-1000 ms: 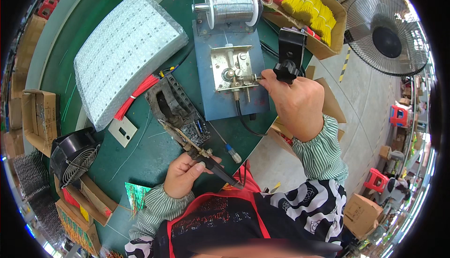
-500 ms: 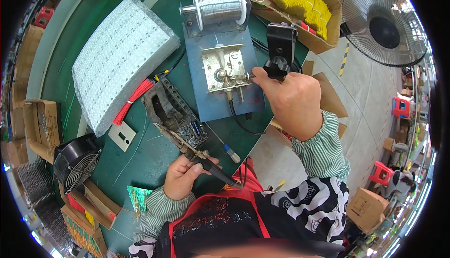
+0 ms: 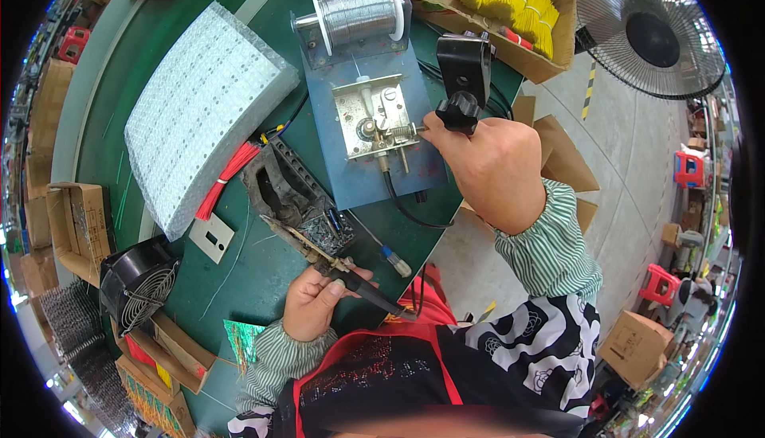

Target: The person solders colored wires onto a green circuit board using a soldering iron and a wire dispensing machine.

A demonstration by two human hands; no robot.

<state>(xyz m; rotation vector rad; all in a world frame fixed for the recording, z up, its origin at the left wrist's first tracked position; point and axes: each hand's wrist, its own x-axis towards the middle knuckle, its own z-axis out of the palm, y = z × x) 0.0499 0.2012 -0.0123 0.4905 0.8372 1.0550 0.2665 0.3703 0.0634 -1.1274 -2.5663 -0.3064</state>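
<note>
Since the earlier frame, the spool (image 3: 358,17) and feeder (image 3: 371,113) have slid left in our view as the camera shifted, while both hands keep their places. We see the left hand (image 3: 312,304) pinching the iron (image 3: 369,289) between thumb and fingers at the green table's (image 3: 253,291) near side, by the black stand (image 3: 256,179). The right hand's (image 3: 498,169) curled fingers meet the feeder's spring screw (image 3: 403,131); whether they pinch it, we cannot tell.

Spool (image 3: 360,19) behind wire feeder (image 3: 370,119)
</note>
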